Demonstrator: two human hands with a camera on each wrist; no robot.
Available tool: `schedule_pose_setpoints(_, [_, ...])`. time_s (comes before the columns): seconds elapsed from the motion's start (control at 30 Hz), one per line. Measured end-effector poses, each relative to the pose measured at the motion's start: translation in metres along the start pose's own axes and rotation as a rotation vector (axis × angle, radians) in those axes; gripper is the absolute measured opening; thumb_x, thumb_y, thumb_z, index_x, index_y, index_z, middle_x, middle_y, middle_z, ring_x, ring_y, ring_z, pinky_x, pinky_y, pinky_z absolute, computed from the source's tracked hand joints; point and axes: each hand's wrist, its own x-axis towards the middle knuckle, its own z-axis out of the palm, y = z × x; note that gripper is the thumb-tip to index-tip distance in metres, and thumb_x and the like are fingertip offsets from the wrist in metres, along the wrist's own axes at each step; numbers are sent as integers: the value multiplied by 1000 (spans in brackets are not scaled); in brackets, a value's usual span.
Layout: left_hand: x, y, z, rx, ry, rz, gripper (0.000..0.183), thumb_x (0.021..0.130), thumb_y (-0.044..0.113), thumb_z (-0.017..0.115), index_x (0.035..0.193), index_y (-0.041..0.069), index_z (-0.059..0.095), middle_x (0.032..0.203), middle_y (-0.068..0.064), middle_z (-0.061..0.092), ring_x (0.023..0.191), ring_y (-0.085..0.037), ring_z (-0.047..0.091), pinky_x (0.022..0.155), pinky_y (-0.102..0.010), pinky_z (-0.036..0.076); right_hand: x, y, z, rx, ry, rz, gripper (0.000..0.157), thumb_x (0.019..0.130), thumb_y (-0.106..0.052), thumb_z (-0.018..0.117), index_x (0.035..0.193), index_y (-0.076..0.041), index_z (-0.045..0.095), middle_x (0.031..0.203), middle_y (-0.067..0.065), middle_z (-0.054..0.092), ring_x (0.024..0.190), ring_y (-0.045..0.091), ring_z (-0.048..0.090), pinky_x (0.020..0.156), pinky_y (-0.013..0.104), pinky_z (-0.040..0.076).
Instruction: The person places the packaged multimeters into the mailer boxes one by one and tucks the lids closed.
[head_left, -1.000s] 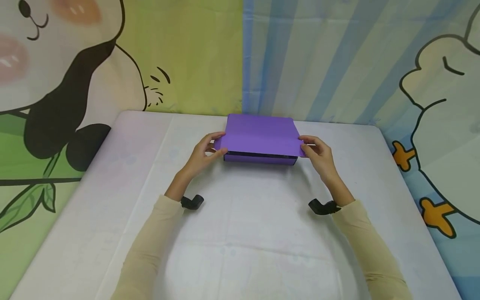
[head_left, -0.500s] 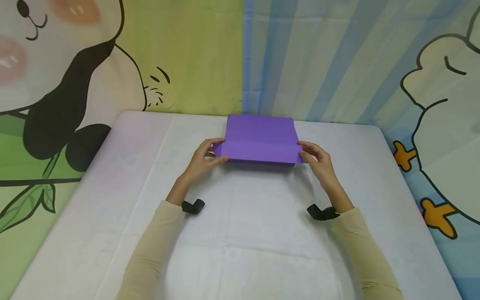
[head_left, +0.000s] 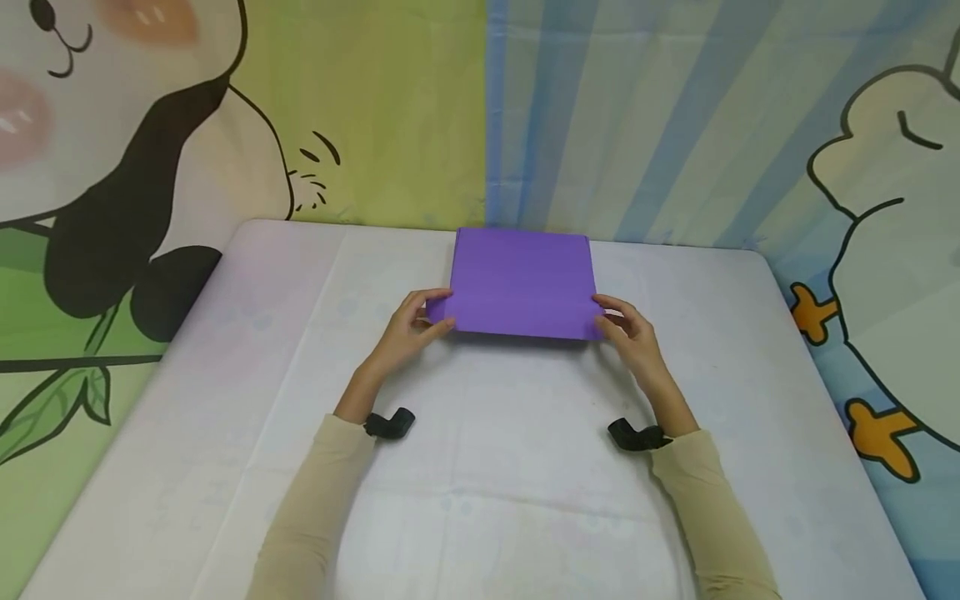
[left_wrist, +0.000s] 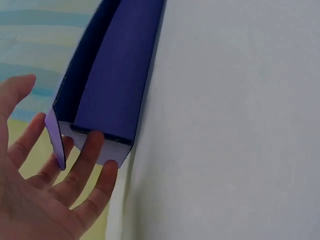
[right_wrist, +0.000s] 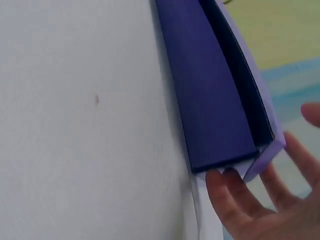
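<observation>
A purple cardboard box [head_left: 521,279] stands at the far side of the table, its lid slanting down over the front. The left hand [head_left: 408,329] is at its left end. In the left wrist view, the fingers [left_wrist: 82,170] touch the box end and a small side flap [left_wrist: 56,142], while the thumb stays apart. At the right end is the right hand [head_left: 630,333], its fingertips against the box end and the right flap [right_wrist: 265,157], thumb raised. Both wrist views show a dark gap between the lid and the front wall [right_wrist: 207,95].
A white cloth covers the table [head_left: 510,467]. Behind it hangs a printed curtain [head_left: 637,108] with cartoon animals, close to the box's back edge. A black wrist camera [head_left: 392,423] sits on the left wrist and another black camera [head_left: 637,434] on the right.
The lid's front edge has come down toward the person and now hides the front wall in the head view. Both hands have moved down and nearer along with it.
</observation>
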Motion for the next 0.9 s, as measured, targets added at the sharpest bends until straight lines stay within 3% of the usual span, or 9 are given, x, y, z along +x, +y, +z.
schedule_pose_setpoints(0.2, [3,-12,4,-40,8,-7,47,89,14,63,133,6,47,135,-15,41,100,-28,52,84,-32,48,-1,12,-8,-30,-94,-62,42,95,-18,54,134,-6,47,138,4,40,120,16,43,88,17,47])
schedule_pose_setpoints(0.4, [2,-21,6,-47,24,24,43,89,11,62,130,2,50,130,-16,45,95,-24,55,78,-22,48,-2,29,-8,-13,-109,-86,42,95,-15,53,136,-7,46,138,2,42,123,8,41,103,22,34])
schedule_pose_setpoints(0.63, [-3,-31,8,59,23,135,44,87,5,63,129,0,50,129,-19,45,96,-27,53,80,-26,49,-6,27,-1,10,-72,-93,40,94,-7,52,133,0,47,135,9,42,124,3,38,98,14,38])
schedule_pose_setpoints(0.8, [2,-55,9,107,26,153,50,85,10,67,132,12,50,132,-9,44,99,-20,51,82,-28,49,-9,15,1,-44,-54,-93,39,94,-6,52,131,5,47,137,18,34,123,5,33,94,11,38])
schedule_pose_setpoints(0.9, [6,-67,10,146,29,159,56,80,16,73,131,20,50,134,-4,42,109,-18,47,88,-31,45,-7,19,0,-25,-48,-84,40,92,-5,54,130,5,48,136,19,30,122,8,32,96,12,40])
